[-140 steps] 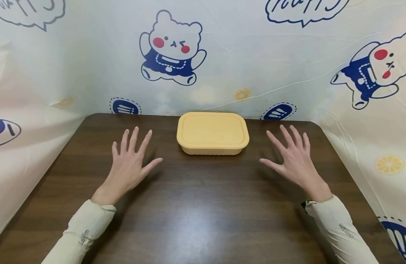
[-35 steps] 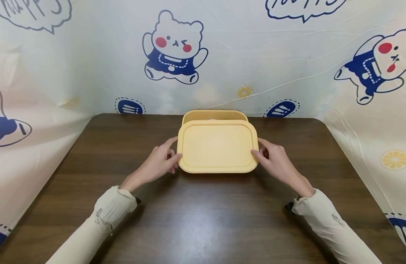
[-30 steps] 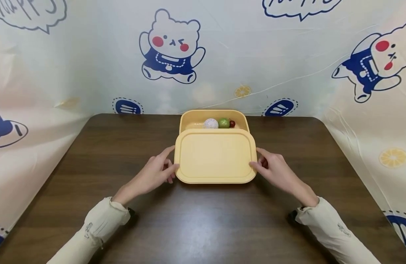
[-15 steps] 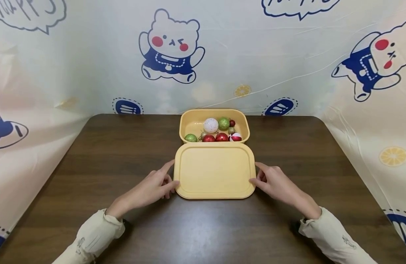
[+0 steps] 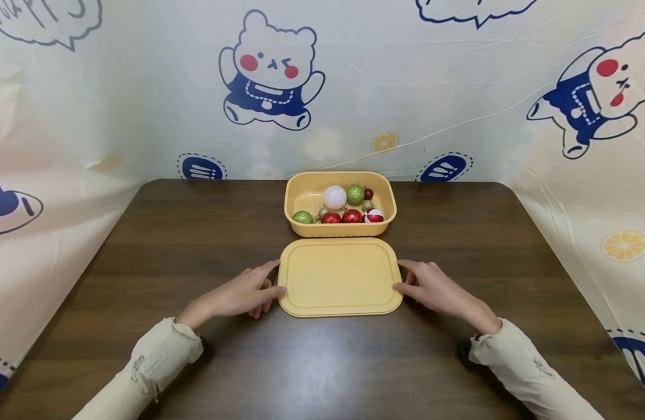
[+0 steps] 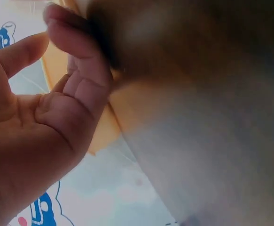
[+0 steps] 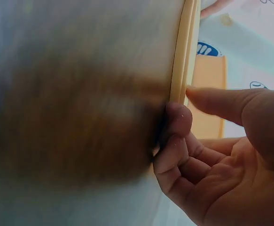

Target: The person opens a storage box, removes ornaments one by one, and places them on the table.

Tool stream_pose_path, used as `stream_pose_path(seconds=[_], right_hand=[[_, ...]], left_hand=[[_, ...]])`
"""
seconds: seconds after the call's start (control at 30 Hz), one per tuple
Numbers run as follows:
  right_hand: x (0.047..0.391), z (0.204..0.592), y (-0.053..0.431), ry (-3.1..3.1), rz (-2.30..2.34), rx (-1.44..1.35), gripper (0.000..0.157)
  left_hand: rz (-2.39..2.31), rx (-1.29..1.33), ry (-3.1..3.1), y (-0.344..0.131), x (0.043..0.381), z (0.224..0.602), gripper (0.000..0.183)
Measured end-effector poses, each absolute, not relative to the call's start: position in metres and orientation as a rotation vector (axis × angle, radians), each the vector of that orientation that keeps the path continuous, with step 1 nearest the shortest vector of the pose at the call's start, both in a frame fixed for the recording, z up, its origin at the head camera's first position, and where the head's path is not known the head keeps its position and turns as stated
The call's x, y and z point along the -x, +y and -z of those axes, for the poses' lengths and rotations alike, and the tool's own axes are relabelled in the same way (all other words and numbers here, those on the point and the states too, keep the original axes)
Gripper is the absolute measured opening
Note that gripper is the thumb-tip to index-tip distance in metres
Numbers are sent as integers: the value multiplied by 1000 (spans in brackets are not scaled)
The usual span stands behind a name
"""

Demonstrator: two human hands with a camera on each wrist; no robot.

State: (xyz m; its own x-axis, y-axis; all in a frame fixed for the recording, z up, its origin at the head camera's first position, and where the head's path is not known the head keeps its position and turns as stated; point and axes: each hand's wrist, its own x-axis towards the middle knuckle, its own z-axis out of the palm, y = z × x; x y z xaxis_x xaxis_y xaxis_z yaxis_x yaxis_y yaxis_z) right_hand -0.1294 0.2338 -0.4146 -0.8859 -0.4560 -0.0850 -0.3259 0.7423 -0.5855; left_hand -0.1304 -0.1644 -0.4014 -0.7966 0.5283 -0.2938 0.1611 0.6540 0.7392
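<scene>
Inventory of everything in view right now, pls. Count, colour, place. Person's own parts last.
lid: 1, yellow, nearer the person than the box
box: 1, yellow, open, far side of table
speckled ball: 1, white, in box
glittery balls: 2, green, box back and front left
shiny balls: 2, red, box front
striped ball: 1, red and white, box front right
small ball: 1, dark red, box back right
tiny balls: at least 2, gold, among the others
table: 1, dark brown
backdrop: sheet count unclear, pale with bear prints, around table
left grip: 1, bare, pinching lid's left edge
right grip: 1, bare, pinching lid's right edge
sleeves: 2, cream, on both arms
</scene>
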Motion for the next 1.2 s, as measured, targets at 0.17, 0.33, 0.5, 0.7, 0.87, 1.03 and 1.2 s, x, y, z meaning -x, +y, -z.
stream_pose_path(seconds=[0.17, 0.33, 0.5, 0.7, 0.87, 1.03, 1.2], right_hand=[[136, 406, 235, 2779, 789, 627, 54], [152, 379, 233, 2898, 780, 648, 41], [179, 354, 224, 3014, 833, 723, 32], [216, 344, 204, 3017, 896, 698, 32], [238, 352, 189, 2959, 835, 576, 35], [248, 360, 181, 2934, 816, 570, 34], [251, 368, 177, 2933, 795, 557, 32]], left_hand=[[-956, -500, 2441, -172, 140, 393, 64], [-1094, -452, 2599, -182, 162, 380, 47], [-1317, -349, 2627, -187, 189, 368, 42], [-1478, -315, 2492, -179, 223, 371, 47], [-1558, -313, 2415, -173, 242, 381, 50], [-1624, -327, 2389, -168, 246, 385, 49], [-1641, -345, 2392, -158, 245, 385, 46]])
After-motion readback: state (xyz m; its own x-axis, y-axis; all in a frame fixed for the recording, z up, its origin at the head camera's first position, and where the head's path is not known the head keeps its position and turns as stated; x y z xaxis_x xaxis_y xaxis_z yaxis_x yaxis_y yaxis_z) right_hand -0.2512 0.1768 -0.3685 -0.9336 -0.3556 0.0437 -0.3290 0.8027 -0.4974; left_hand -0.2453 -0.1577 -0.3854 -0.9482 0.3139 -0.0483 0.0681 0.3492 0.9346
